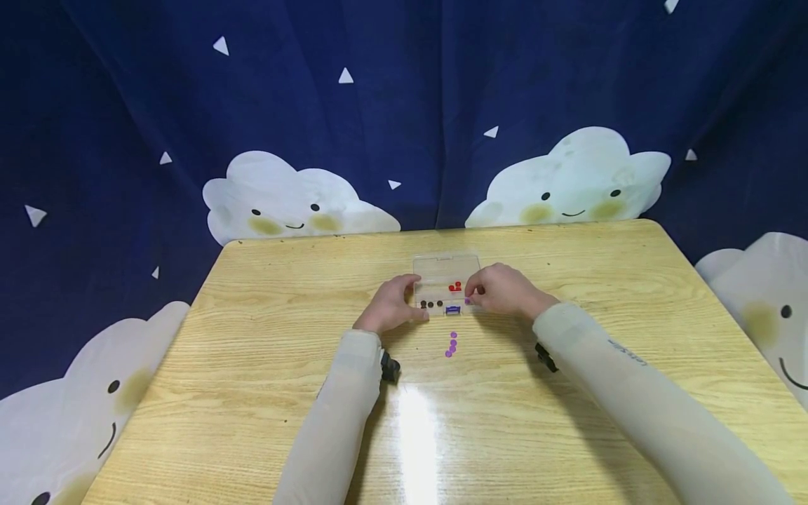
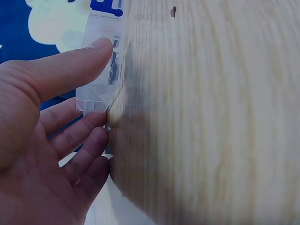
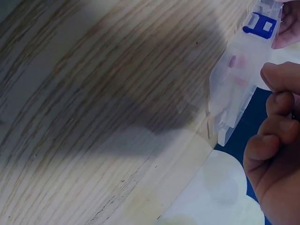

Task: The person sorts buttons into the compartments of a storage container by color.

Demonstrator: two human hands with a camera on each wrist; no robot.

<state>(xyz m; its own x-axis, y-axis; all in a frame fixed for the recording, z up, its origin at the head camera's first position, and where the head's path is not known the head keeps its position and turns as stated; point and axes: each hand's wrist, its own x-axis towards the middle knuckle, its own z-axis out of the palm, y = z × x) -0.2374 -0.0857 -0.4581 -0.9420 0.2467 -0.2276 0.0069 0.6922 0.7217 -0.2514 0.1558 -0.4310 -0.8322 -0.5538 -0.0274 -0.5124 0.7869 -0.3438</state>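
A clear plastic box (image 1: 445, 267) lies with its lid folded back, its blue latch (image 1: 452, 310) facing me. My left hand (image 1: 390, 306) grips the box's left end, thumb on the front wall (image 2: 99, 70) and fingers around the side. Several dark round pieces (image 1: 431, 304) lie in the left part; red pieces (image 1: 456, 287) sit near the middle. My right hand (image 1: 505, 289) is over the right end, fingers loosely curled, thumb and forefinger parted. One purple piece (image 1: 467, 301) is beside its fingertips, showing through the wall in the right wrist view, apart from the hand.
Several purple round pieces (image 1: 453, 343) lie in a short line on the wooden table (image 1: 284, 301) in front of the box. A dark blue curtain (image 1: 404, 105) with cloud pictures hangs behind the table's far edge. Black wrist straps (image 1: 391, 367) show at both sleeves.
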